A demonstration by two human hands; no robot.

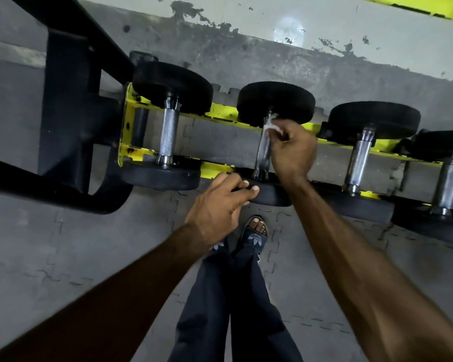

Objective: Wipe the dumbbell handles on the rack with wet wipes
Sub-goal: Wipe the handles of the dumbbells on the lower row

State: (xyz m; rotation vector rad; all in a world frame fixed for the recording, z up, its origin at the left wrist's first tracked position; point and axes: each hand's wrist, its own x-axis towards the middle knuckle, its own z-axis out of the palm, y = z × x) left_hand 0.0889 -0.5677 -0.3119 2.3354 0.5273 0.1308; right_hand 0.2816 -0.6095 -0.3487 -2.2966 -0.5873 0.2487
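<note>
**Two hands steady and wipe one racked dumbbell (275, 100)**

Head view, looking down. The right hand (292, 152) is curled tight around a crumpled white wet wipe (272, 124), pressing it onto the far end of the dumbbell's knurled steel handle (261, 155). The left hand (220, 205), nearer the body and left of the right hand, curls its fingers (239, 184) over the near weight plate (271, 195), seemingly steadying it. The wet wipe is soft and limp and will likely bunch, so wrapping it round the bar should suit it. The dumbbell looks heavy and rigid, best left seated on the yellow rack (220, 111). Just beyond the right hand's fingers the far weight plate (293, 97) ends any stroke; back toward the wrist the near weight plate does. One neighbouring handle (168, 134) lies left of the hand, a second handle (358, 158) right, both well apart, leaving open room for the knuckles.
</note>
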